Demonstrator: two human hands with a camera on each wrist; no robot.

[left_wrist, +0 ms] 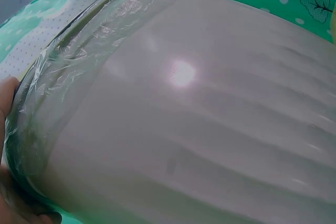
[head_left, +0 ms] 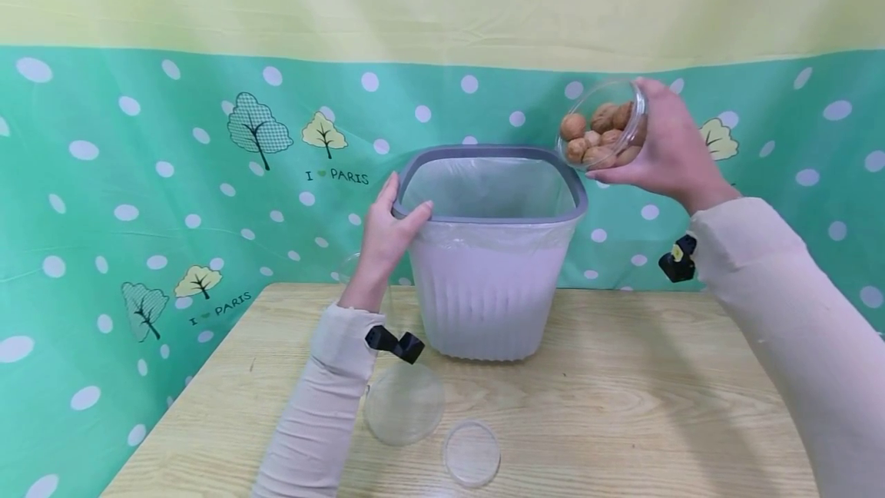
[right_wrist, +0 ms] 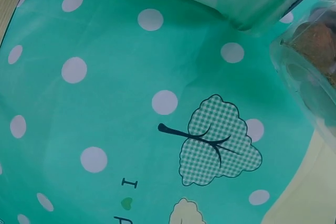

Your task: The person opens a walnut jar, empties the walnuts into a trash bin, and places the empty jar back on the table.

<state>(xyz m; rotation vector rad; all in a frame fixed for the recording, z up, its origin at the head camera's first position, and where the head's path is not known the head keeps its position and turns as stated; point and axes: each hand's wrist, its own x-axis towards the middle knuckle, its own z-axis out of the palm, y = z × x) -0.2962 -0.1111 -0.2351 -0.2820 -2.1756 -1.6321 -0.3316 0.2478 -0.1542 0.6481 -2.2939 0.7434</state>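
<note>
A light-coloured trash bin with a grey rim stands upright on the table, lined with a thin clear bag. My left hand grips the bin's left rim, its thumb lying over the top edge. Above the right side of the rim, my right hand holds a clear jar tilted sideways towards the bin. Several walnuts lie inside the jar. In the right wrist view the jar shows only partly, at the right edge, and the right hand is out of sight.
Two clear round discs, like lids, lie on the wooden table: a larger one and a smaller one in front of the bin. A clear container is partly hidden behind the left wrist. A patterned cloth hangs behind.
</note>
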